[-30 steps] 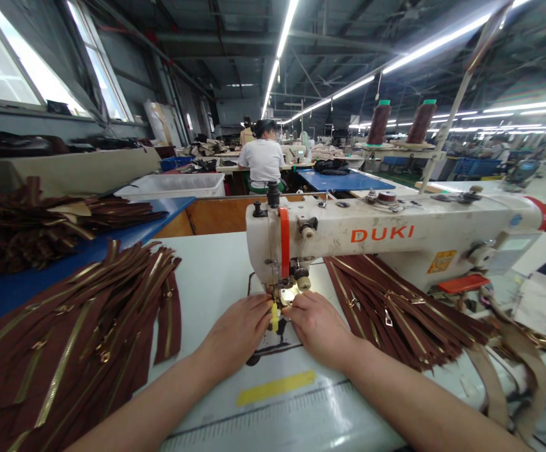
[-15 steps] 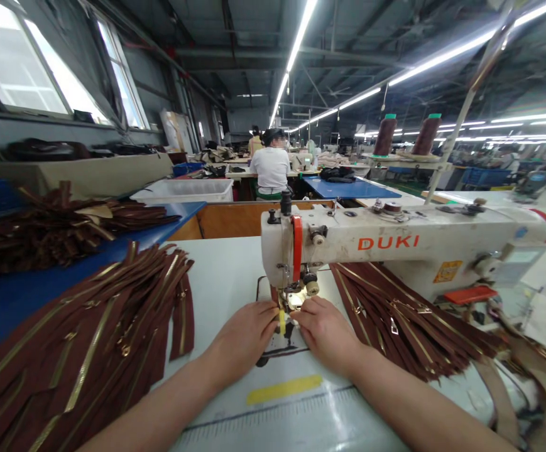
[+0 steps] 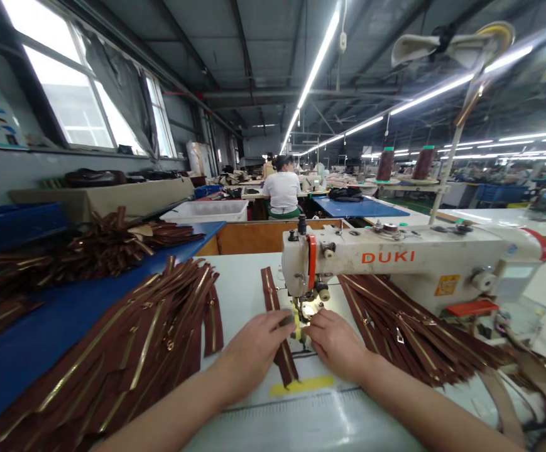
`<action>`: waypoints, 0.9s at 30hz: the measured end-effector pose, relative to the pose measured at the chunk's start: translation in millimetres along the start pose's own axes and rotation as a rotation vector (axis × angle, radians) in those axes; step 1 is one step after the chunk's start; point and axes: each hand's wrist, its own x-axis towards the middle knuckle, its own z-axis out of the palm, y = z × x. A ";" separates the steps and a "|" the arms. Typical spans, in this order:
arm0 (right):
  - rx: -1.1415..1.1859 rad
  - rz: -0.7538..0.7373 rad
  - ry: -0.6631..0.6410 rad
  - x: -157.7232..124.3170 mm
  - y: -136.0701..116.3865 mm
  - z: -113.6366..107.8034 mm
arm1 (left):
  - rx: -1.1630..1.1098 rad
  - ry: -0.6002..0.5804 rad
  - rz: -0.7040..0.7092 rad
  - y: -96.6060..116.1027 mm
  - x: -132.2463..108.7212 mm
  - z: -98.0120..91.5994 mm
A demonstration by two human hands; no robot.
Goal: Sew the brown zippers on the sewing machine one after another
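A single brown zipper strip (image 3: 288,364) lies lengthwise on the pale machine table, left of the needle area of the white sewing machine (image 3: 338,254). My left hand (image 3: 254,345) rests across this strip, its fingers closed around the strip's middle. Beside the presser foot, my right hand (image 3: 336,342) has its fingers bent together near the needle plate; what they hold, if anything, is hidden. A large pile of brown zippers (image 3: 150,320) spreads to the left of my left hand. More zippers (image 3: 409,326) fan out under the machine arm on the right.
Another zipper heap (image 3: 107,245) sits on the blue table (image 3: 13,326) at the left. A white bin (image 3: 211,211) stands farther back. A person in a white shirt (image 3: 282,191) sits ahead, facing away. Two thread cones (image 3: 386,164) stand behind the machine.
The single zipper strip now lies visible under my left hand, left of the needle. My left hand has moved away from the needle a little. The view has shifted, so the scene sits farther right and lower.
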 end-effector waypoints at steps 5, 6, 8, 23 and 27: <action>0.062 0.030 -0.017 -30.3 -21.0 -19.6 | 0.008 -0.245 0.001 -10.0 39.7 -1.9; 0.108 0.073 0.000 -39.4 -23.6 -21.5 | 0.000 -0.250 -0.001 -10.1 42.8 -2.1; 0.228 0.208 0.068 -55.8 -26.2 -22.7 | -0.026 -0.259 -0.018 -8.0 45.5 -2.4; 1.215 0.611 0.140 -44.9 -32.3 -83.9 | -1.087 -0.276 -0.558 69.7 -13.7 -41.1; 1.300 0.700 0.107 -32.7 -22.7 -62.2 | -1.009 -0.357 -0.735 41.1 -50.7 -59.9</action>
